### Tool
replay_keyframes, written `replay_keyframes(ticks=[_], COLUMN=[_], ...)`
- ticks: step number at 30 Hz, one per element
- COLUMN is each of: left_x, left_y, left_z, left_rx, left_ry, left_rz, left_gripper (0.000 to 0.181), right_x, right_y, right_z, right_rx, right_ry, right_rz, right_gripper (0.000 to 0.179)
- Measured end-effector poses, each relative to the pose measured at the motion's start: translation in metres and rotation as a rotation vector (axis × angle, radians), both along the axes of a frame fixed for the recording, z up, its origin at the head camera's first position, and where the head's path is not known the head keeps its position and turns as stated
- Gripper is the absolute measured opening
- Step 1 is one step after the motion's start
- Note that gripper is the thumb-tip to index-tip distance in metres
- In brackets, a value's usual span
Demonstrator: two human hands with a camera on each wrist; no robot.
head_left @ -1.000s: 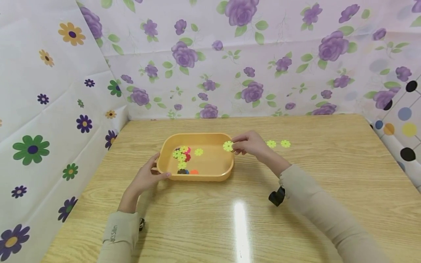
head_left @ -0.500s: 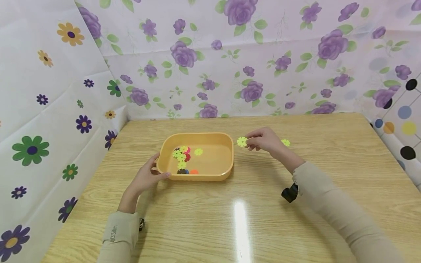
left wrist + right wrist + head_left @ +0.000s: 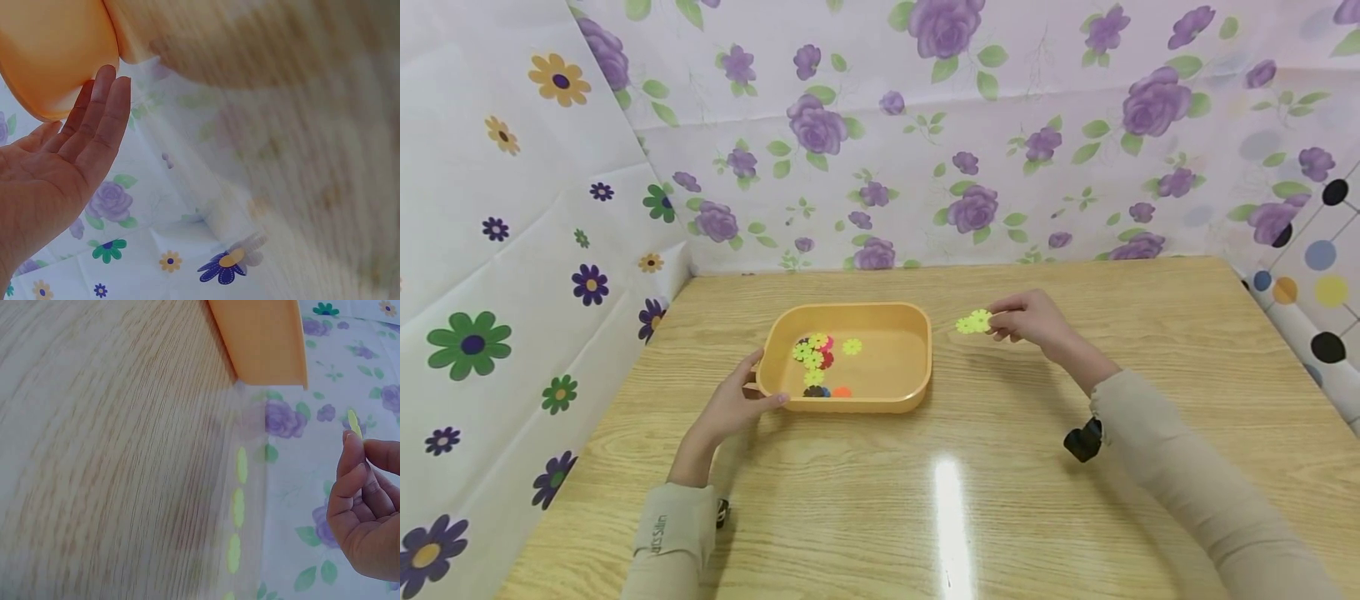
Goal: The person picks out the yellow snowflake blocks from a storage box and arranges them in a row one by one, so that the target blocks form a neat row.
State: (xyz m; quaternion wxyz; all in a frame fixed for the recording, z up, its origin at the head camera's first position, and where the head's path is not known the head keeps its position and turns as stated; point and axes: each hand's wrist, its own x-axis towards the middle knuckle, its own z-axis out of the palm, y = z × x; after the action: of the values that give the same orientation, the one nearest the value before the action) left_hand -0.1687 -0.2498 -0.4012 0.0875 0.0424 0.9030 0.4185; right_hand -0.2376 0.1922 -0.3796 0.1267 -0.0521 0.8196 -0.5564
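At the left end of a yellow-orange plastic tray [image 3: 917,398], my left hand [image 3: 733,404] holds the rim, thumb at the near corner and fingers along the outer wall. Those fingers [image 3: 103,115] lie against the tray wall in the left wrist view. Right of the tray, my right hand [image 3: 1033,321] pinches a yellow-green flower-shaped plastic disc [image 3: 981,320] between thumb and fingertips, seen edge-on in the right wrist view. Just behind it is another yellow-green disc [image 3: 962,326]. Several such discs [image 3: 238,507] lie in a row on the table; in the head view my hand hides most of them.
Inside the tray, yellow-green flower discs [image 3: 814,359] cluster at the left with red, pink and dark ones; one yellow-green disc [image 3: 852,347] lies apart. An orange disc [image 3: 842,392] is near the front wall. Floral sheets [image 3: 880,125] enclose the wooden table [image 3: 850,500].
My right hand has moved right, from over the tray's right end to beyond it, still pinching a yellow-green disc. A second disc has come into sight behind it. My left hand has stayed put.
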Motion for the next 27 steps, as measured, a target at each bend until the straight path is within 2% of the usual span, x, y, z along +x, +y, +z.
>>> replay_keyframes(ticks=[7, 27], left_x=[-0.001, 0.0], left_y=[-0.001, -0.001], left_z=[-0.001, -0.001], left_rx=[-0.004, 0.015], left_ry=[-0.004, 0.004], left_rz=[0.007, 0.001], left_gripper=[0.092, 0.092], right_x=[-0.001, -0.012], right_y=[0.018, 0.08], right_z=[-0.002, -0.021], right_rx=[0.025, 0.117], right_ry=[-0.001, -0.055], right_rz=[-0.027, -0.121], right_gripper=[0.037, 0.04])
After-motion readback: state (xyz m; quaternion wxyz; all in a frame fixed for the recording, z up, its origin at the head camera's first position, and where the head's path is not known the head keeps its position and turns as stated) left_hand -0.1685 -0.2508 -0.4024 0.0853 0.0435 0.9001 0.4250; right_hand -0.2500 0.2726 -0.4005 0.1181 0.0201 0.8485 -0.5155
